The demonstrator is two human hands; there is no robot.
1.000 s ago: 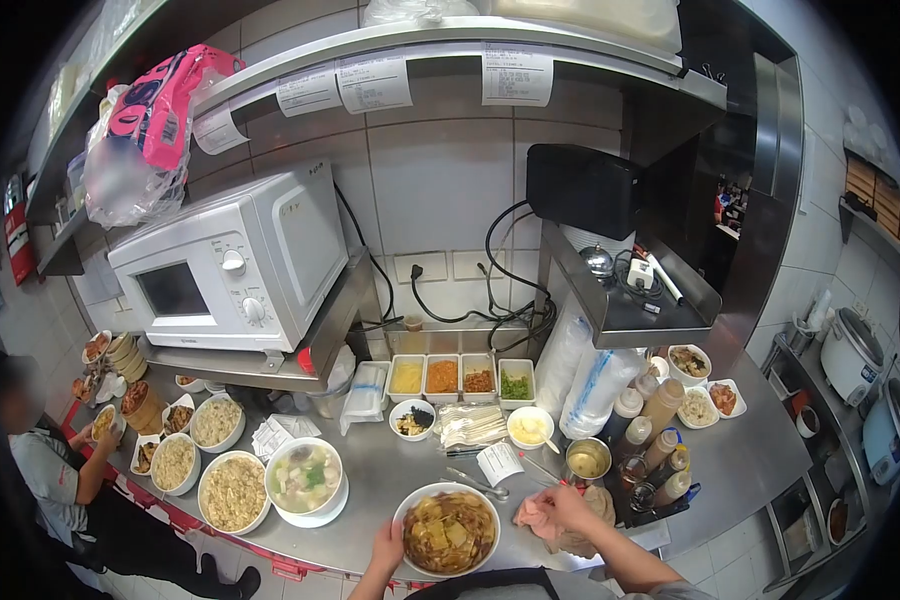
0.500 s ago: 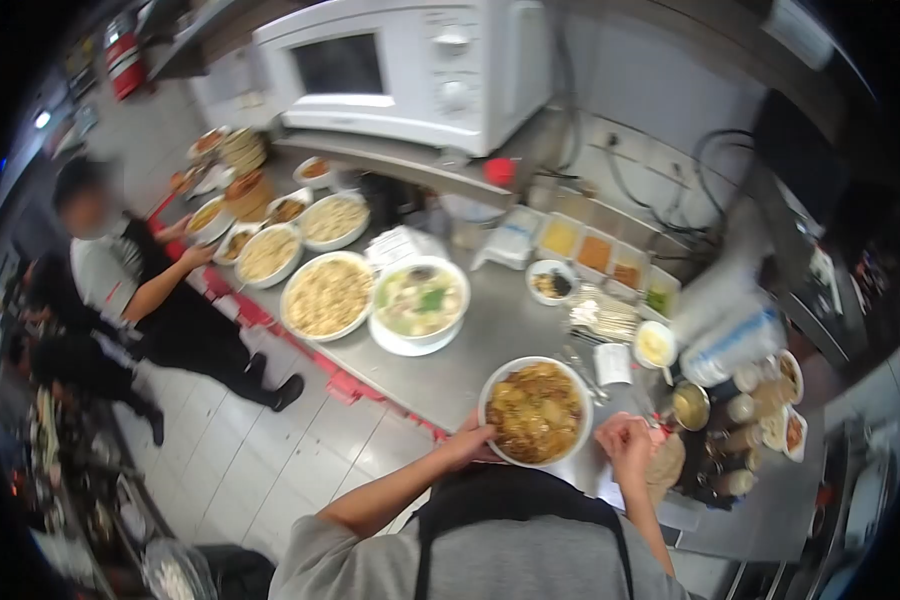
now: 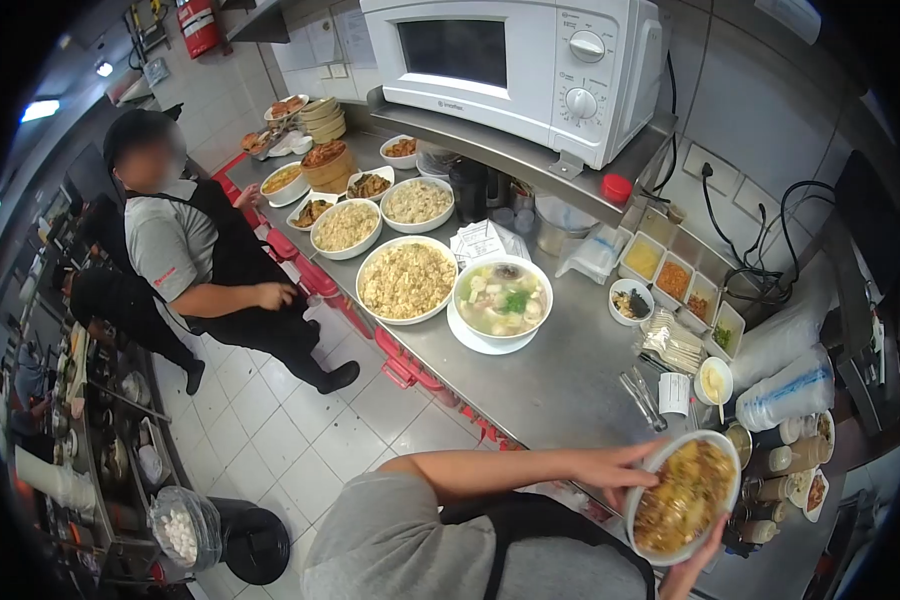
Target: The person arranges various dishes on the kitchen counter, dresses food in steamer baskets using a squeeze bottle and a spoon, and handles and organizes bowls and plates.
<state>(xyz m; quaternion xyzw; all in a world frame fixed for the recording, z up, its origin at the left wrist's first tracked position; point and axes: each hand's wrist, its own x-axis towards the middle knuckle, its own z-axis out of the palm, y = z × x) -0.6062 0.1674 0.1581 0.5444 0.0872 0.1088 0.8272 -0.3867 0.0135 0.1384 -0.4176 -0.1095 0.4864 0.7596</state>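
A white bowl of brown, glossy food (image 3: 685,497) is held over the counter's front edge at the lower right, tilted somewhat. My left hand (image 3: 610,468) grips its left rim. On the bowl's lower right side is my right hand (image 3: 697,562), its fingers pressed against the outside wall. Behind the bowl lie metal tongs (image 3: 641,400) and a white paper slip (image 3: 674,393). A small bowl of pale yellow food with a spoon (image 3: 714,380) stands just beyond them.
Soup bowl (image 3: 502,300) on a plate, rice bowls (image 3: 407,281) and side dishes line the counter (image 3: 570,390). Bottles (image 3: 785,459) crowd the right. Above is a microwave (image 3: 510,70) on a shelf. A co-worker (image 3: 185,240) stands at the left by the counter's front edge.
The view has swung left. My right hand has left the pink cloth and taken hold of the bowl, which is now lifted and tilted. The co-worker's hands have come away from a bowl.
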